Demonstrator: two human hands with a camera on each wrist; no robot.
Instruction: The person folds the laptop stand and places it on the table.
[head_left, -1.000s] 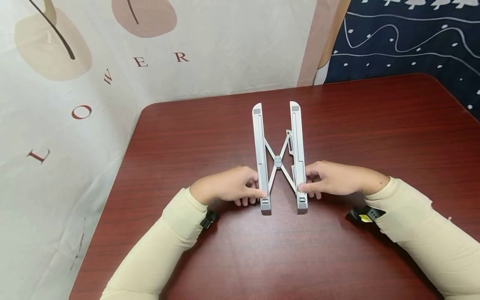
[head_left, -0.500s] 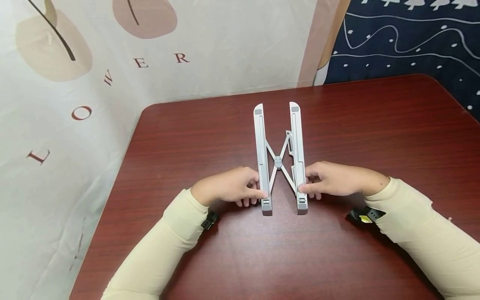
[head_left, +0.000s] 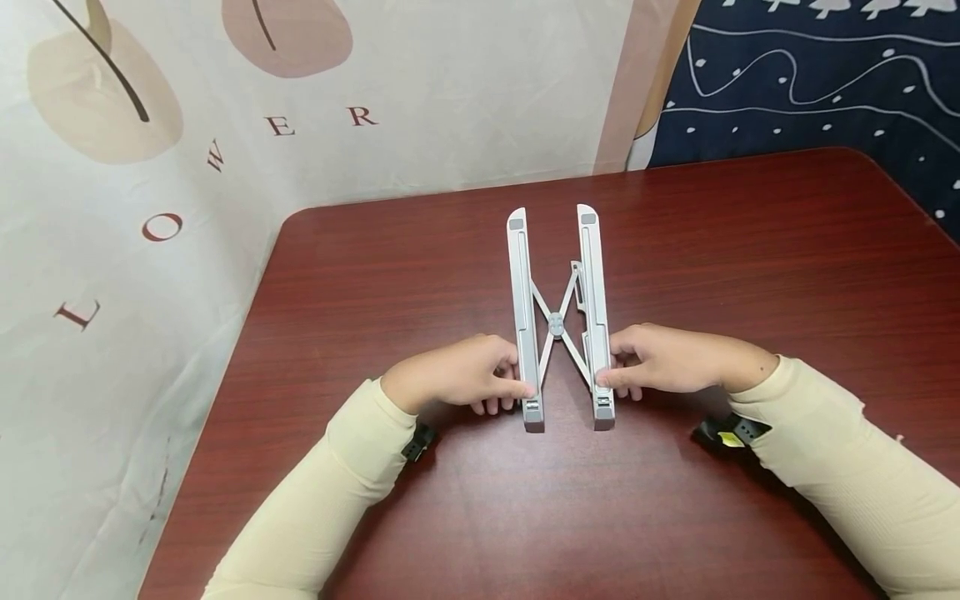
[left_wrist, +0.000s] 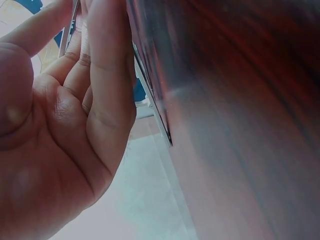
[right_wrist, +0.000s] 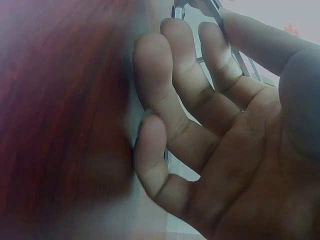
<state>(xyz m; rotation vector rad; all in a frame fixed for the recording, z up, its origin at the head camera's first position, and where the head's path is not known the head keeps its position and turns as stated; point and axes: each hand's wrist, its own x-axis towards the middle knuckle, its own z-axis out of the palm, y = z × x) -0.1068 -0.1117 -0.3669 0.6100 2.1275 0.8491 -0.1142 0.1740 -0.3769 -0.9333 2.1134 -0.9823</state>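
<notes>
Head view, dark red wooden table [head_left: 450,275], lettered cream curtain [head_left: 187,167] behind, both hands gripping folding stand [head_left: 557,321]

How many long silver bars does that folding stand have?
2. The left bar lies on the table, gripped near its close end by the left hand. The right bar lies beside it, gripped by the right hand. Thin crossed struts join them.

1 folding stand [head_left: 557,321] lying on 1 table [head_left: 750,250]: 2 silver rails, 1 X-shaped cross brace w/ 1 centre pivot. 2 hands showing, left [head_left: 457,377] + right [head_left: 667,360], 1 gripping each rail. 2 cream sleeves. 2 black wrist straps. 2 printed cloths hanging behind: 1 pale, 1 dark blue.
</notes>
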